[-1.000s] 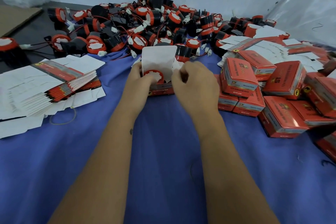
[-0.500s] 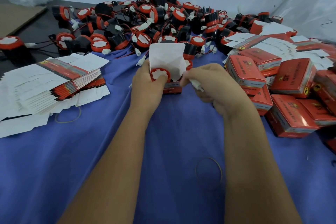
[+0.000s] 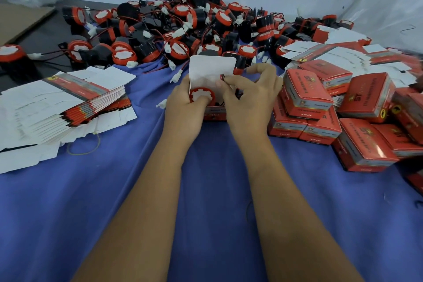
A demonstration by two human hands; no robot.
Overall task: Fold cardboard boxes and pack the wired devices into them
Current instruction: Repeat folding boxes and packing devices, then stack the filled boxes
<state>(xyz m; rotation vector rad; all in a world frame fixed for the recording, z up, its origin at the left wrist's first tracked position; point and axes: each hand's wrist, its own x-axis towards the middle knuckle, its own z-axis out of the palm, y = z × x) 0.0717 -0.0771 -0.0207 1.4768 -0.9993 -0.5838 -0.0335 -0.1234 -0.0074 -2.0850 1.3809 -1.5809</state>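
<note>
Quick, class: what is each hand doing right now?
Left hand: grips the open box with the device inside.
Right hand: pinches the device's wire.

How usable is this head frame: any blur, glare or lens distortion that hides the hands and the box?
Head view: lighting is soft and even, with no hard shadows; strong wide-angle bend stretches the forearms and curves the edges; slight smear at the far right and on the plastic sheet; mild sheen on the closed red boxes. The left hand, right hand and open box stay sharp enough.
</note>
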